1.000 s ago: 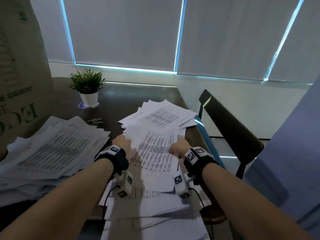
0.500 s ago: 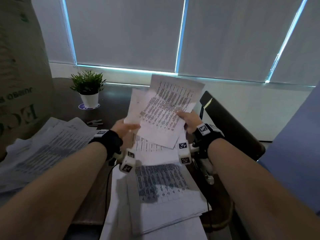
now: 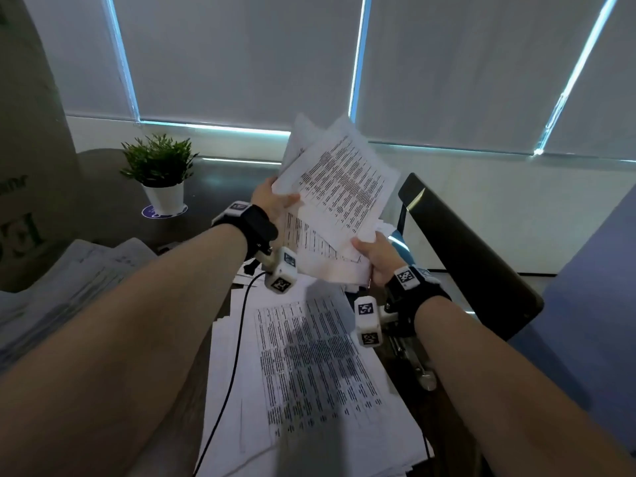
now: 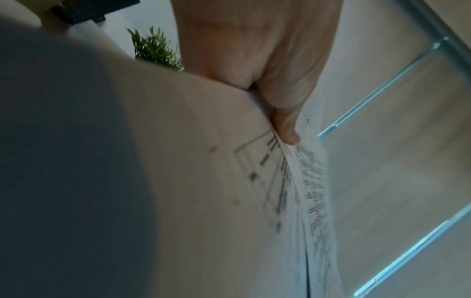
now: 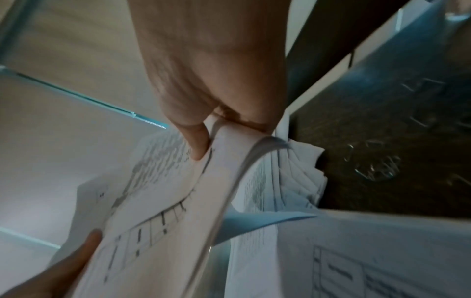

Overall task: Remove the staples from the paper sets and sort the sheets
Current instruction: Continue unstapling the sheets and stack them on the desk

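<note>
Paper set (image 3: 339, 187), thin and floppy, hangs lifted above the table (image 3: 220, 180), the left hand (image 3: 272, 201) pinching its left edge, the right hand (image 3: 375, 253) its lower corner; sheets would likely tear if tugged, so holding near the edges seems wisest.

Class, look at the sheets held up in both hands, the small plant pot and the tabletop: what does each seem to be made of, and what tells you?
Held sheets: thin matte printed paper; they bend and curl.
Plant pot: smooth white, perhaps ceramic or plastic; unclear.
Tabletop: dark with soft sheen; grain in the right wrist view suggests wood or laminate.
</note>
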The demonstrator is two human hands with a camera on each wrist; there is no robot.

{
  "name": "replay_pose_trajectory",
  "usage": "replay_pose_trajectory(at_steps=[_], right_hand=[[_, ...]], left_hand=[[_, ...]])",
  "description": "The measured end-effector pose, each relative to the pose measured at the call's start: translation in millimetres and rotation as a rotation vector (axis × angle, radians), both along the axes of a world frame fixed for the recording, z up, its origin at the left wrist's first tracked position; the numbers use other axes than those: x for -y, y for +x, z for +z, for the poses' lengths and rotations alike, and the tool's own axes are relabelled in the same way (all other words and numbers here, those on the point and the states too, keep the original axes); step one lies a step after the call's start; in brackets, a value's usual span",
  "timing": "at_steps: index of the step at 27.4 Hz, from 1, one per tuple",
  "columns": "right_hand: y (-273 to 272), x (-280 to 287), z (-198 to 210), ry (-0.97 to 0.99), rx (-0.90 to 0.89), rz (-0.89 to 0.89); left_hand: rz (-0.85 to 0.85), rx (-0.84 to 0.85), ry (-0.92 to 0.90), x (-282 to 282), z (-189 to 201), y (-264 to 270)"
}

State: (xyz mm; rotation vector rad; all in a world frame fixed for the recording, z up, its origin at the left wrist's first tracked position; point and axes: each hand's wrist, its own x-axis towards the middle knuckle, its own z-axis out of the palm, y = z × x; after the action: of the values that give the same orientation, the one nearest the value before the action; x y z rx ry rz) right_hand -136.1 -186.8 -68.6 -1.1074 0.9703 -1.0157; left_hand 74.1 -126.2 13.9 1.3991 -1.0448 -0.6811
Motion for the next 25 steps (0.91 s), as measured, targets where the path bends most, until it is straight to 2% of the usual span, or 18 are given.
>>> replay_pose_trajectory(at_steps=[3,6,9,11,13,16,18,21,25], right_hand=[[-4.8,12.6,2.3,-0.143,-0.097,-0.042],[-4.3,27.7,-13.6,-0.162,-0.268,-0.047],[-0.8,38.9,-36.3,-0.119,-0.517,-0.035],[0.9,40.0,-43.5,-0.091,-0.584,-0.045],[1.5,41.4,-45.7,-0.088,-0.623,-0.066],[1.6,41.2,-42.0,-0.039,-0.791,-0.007],[-4.4,45.8,-37.0,-0.061,-0.825,-0.125],[-16.5,48.4,-30.7,-0.102,-0.906,-0.233],[-21.0,46.6,-27.3,-0.063,-0.909,-0.253]], left_hand=[[0.019,-0.005,-0.013,12.5,-10.2,-2.8],[0.045,0.041,0.073,20.6,-42.3,5.8],[0.057,0.142,0.312,24.2,-73.0,17.5],[0.048,0.206,0.49,25.9,-93.0,26.0],[0.028,0.175,0.562,27.5,-105.6,30.1],[0.043,0.269,0.572,32.6,-116.5,35.9],[0.054,0.401,0.548,31.1,-110.2,34.5],[0.08,0.509,0.538,31.6,-106.4,37.6],[0.24,0.572,0.326,28.8,-99.9,43.7]])
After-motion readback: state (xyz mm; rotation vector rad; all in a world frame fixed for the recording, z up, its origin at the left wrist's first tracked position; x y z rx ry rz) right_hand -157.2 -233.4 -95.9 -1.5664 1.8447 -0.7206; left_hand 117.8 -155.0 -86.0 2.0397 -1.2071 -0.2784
